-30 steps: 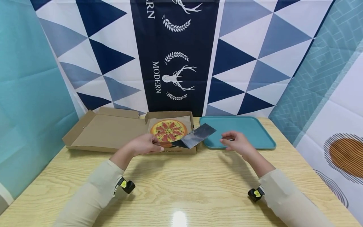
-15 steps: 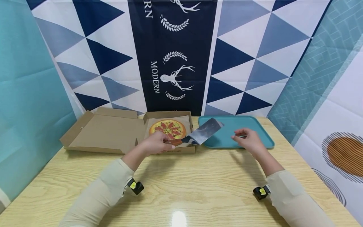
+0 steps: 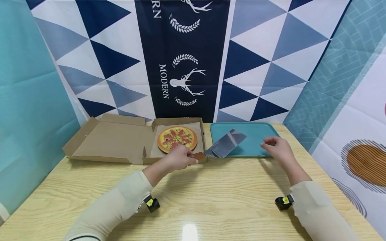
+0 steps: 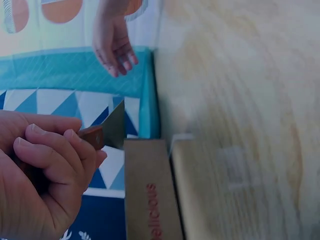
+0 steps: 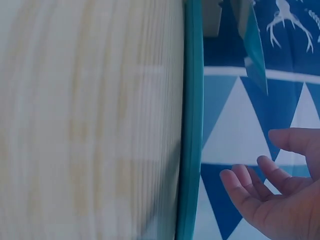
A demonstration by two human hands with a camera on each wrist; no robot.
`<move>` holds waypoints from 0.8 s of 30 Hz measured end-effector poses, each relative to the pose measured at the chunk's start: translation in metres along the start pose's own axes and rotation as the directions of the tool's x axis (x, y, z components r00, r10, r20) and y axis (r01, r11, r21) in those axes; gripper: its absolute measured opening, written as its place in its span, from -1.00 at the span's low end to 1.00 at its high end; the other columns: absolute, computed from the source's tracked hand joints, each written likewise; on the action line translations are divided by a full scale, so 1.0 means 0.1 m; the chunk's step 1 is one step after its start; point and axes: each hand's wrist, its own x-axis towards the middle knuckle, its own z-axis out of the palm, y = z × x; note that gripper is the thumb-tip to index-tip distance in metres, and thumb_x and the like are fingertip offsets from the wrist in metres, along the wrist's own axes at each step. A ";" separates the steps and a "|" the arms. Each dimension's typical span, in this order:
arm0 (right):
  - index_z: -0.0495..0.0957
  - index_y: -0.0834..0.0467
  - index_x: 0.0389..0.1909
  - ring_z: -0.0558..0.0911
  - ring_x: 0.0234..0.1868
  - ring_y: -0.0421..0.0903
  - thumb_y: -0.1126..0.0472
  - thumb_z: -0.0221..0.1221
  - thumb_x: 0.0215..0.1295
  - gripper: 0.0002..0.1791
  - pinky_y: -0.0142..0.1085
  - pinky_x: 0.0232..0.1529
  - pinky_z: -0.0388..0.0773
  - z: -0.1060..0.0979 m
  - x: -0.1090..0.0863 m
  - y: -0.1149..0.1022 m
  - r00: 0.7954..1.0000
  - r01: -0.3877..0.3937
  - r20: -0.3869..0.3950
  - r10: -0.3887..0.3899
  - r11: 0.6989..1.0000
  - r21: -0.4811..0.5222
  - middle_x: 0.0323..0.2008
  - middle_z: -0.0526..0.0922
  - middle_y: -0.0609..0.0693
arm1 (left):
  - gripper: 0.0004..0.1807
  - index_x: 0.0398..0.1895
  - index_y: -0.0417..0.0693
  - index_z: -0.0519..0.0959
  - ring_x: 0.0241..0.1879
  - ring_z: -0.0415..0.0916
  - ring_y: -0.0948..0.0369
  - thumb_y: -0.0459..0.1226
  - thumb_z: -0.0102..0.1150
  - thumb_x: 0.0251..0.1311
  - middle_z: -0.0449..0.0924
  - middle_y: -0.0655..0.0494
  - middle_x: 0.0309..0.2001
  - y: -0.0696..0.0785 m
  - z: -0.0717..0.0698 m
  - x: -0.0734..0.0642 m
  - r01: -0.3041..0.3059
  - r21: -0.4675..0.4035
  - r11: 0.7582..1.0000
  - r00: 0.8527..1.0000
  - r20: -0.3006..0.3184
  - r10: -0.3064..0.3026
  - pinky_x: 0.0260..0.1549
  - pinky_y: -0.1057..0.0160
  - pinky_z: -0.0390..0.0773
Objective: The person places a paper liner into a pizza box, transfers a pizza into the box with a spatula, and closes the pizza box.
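Observation:
My left hand (image 3: 178,156) grips the wooden handle (image 4: 92,136) of a spatula, fingers curled round it. The spatula's broad metal blade (image 3: 226,144) points right, tilted above the left part of a teal tray (image 3: 259,132). Just behind the hand lies a round pizza (image 3: 177,137) on paper in a cardboard pizza box (image 3: 203,135); the hand covers a bit of the view of its near edge. My right hand (image 3: 279,148) hovers over the tray's right side, fingers loosely bent and apart, with nothing in them, as the right wrist view also shows.
The box's lid (image 3: 117,140) lies folded open to the left. Box and tray stand side by side at the back of the wooden table (image 3: 217,194), close to the patterned cloth (image 3: 184,60) hanging behind. Another cloth (image 3: 39,117) hangs at the left.
My left hand has moved right with the spatula, bringing the blade from beside the pizza box to over the tray. My right hand has shifted right, and more of the pizza shows.

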 end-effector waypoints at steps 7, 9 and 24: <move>0.27 0.48 0.26 0.52 0.05 0.31 0.07 0.04 0.46 -0.41 0.00 0.02 0.55 -0.15 0.04 0.15 0.999 -0.041 -0.022 0.041 0.999 -0.004 0.15 0.36 0.44 | -0.75 -0.29 -0.41 0.61 -0.77 0.05 0.29 -0.29 0.21 0.29 0.25 0.14 -0.73 0.07 0.13 0.10 0.053 0.042 0.998 0.998 -0.039 -0.052 -0.77 0.34 0.09; 0.27 0.49 0.25 0.51 0.05 0.31 0.08 0.03 0.47 -0.41 0.01 0.01 0.55 -0.20 0.06 0.18 0.999 -0.046 -0.028 0.045 0.999 -0.013 0.14 0.36 0.45 | -0.74 -0.27 -0.41 0.62 -0.77 0.08 0.28 -0.28 0.21 0.28 0.26 0.14 -0.74 0.09 0.16 0.13 0.051 0.066 0.996 0.998 -0.045 -0.048 -0.76 0.34 0.11; 0.42 0.44 0.16 0.49 -0.04 0.21 0.15 0.06 0.40 -0.52 -0.16 -0.21 0.51 -0.39 0.26 0.36 0.965 -0.127 -0.236 0.115 0.991 -0.034 0.05 0.45 0.37 | -0.71 -0.42 -0.35 0.67 -0.74 0.10 0.26 -0.22 0.26 0.25 0.28 0.15 -0.75 0.18 0.45 0.50 0.071 0.161 0.984 0.994 -0.089 -0.057 -0.71 0.31 0.19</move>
